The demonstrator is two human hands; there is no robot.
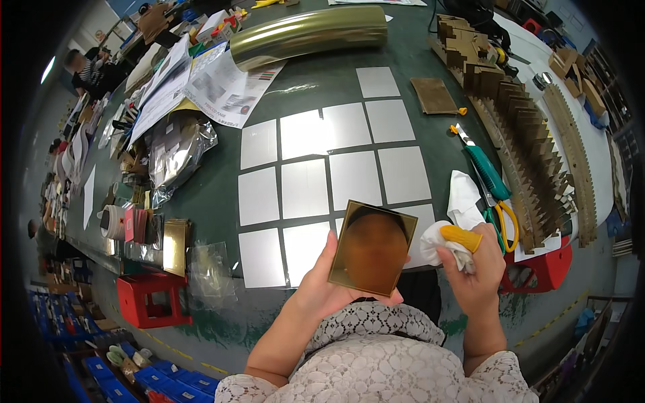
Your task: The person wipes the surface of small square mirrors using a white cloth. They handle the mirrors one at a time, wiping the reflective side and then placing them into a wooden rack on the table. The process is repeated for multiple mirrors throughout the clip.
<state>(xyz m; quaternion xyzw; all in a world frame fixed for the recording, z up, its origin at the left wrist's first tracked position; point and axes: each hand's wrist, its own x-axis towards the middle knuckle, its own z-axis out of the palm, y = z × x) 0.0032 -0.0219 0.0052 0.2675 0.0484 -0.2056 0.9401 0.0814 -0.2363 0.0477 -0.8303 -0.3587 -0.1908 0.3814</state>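
My left hand (316, 289) holds a square, bronze-gold mirror plate (369, 252) by its left and lower edges, tilted up in front of my chest. Its glossy face carries a dark reflection. Bunched in my right hand (480, 275) is a white cloth (435, 247), close to the plate's right edge but apart from it. A yellow finger cot (460, 237) covers one finger of that hand. Beyond both hands, several pale square plates (304, 188) lie in rows on the green table (316, 91).
At right lie a teal-handled cutter (487, 173), scissors (512, 228), a crumpled white cloth (463, 201) and notched brown strips (524, 161). A brown square (434, 96) sits nearby. A gold roll (309, 37) rests at the back, papers (225, 87) at left. Red stools (151, 299) stand below the table edge.
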